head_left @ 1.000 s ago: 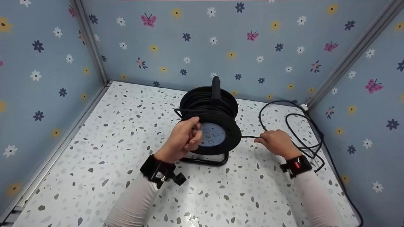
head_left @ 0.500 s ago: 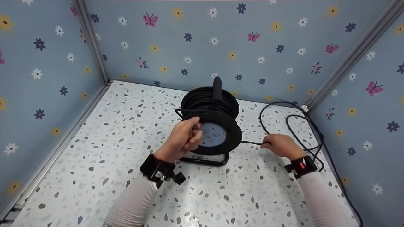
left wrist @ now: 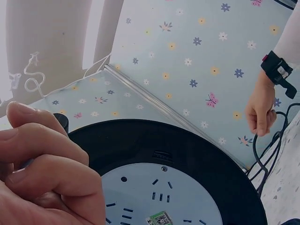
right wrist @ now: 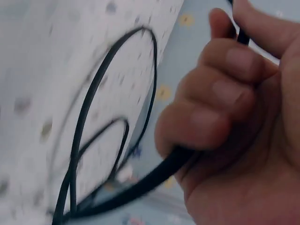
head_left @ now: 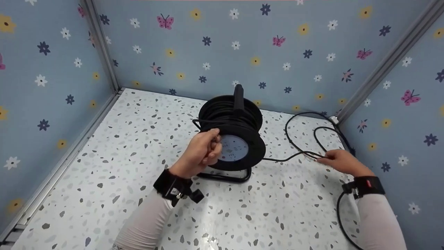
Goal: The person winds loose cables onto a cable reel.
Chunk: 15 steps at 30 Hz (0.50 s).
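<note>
A black cable reel (head_left: 255, 147) with a pale blue socket panel (head_left: 236, 148) stands upright on its tubular frame. Black cable (head_left: 222, 113) is wound on its drum. My left hand (head_left: 199, 151) is at the left of the front disc, fingers curled round a part of the reel that they mostly hide. Farther right, my right hand (head_left: 343, 162) grips the loose black cable (head_left: 282, 160) that runs from the reel. In the right wrist view, this cable (right wrist: 140, 187) passes through the curled fingers.
Loops of cable (head_left: 288, 133) lie on the speckled white surface (head_left: 156, 114) at the right, near the corner post (head_left: 381, 67). Flowered blue panels (head_left: 222, 48) rise at the back and both sides. The reel's carrying handle (head_left: 238, 99) sticks up.
My right hand has moved rightward and slightly down, away from the reel, and more cable shows between it and the reel. My left hand and the reel have stayed nearly still.
</note>
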### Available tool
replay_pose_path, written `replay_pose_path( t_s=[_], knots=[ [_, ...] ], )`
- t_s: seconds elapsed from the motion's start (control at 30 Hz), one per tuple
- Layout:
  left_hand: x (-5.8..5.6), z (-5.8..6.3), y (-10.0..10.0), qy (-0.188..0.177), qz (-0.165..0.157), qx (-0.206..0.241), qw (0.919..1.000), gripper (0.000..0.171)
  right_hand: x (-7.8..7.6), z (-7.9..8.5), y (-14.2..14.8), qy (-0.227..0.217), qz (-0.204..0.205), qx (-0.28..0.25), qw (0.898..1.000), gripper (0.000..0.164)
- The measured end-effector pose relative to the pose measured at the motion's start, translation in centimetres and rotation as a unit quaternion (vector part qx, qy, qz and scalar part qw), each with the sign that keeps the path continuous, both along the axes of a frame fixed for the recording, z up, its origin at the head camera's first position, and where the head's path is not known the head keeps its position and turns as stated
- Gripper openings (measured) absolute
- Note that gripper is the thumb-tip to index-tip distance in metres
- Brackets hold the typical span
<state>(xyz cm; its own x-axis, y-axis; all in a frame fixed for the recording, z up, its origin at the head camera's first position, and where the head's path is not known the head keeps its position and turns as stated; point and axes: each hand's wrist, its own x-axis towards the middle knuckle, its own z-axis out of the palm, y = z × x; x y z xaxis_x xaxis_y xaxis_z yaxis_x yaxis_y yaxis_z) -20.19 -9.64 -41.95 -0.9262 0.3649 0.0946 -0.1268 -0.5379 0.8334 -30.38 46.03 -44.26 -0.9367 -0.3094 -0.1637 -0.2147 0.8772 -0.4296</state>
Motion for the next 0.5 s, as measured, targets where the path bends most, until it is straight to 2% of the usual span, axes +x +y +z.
replay_pose_path(
  t_s=[0.1,0.2,0.3,0.4,0.5],
  knots=[
    [0.0,-0.1,-0.1,-0.006,0.002,0.001,1.0,0.03,-0.1,0.8,2.7,0.026,-0.028,0.048,0.998,0.044],
    [0.0,-0.1,-0.1,-0.012,0.01,-0.001,0.9999,0.03,-0.6,2.0,4.2,0.072,-0.065,0.05,0.994,0.038],
    [0.0,-0.1,-0.2,-0.013,0.012,-0.004,0.9998,0.03,-1.3,3.5,3.7,0.142,-0.094,0.036,0.985,0.03],
    [0.0,-0.1,-0.1,-0.008,0.008,-0.007,0.9999,0.03,-2.1,5.2,1.9,0.244,-0.101,0.041,0.964,0.034],
    [0.1,-0.1,0.0,-0.005,0.003,-0.009,0.9999,0.03,-2.8,6.9,0.1,0.352,-0.127,0.033,0.927,0.047]
  ],
)
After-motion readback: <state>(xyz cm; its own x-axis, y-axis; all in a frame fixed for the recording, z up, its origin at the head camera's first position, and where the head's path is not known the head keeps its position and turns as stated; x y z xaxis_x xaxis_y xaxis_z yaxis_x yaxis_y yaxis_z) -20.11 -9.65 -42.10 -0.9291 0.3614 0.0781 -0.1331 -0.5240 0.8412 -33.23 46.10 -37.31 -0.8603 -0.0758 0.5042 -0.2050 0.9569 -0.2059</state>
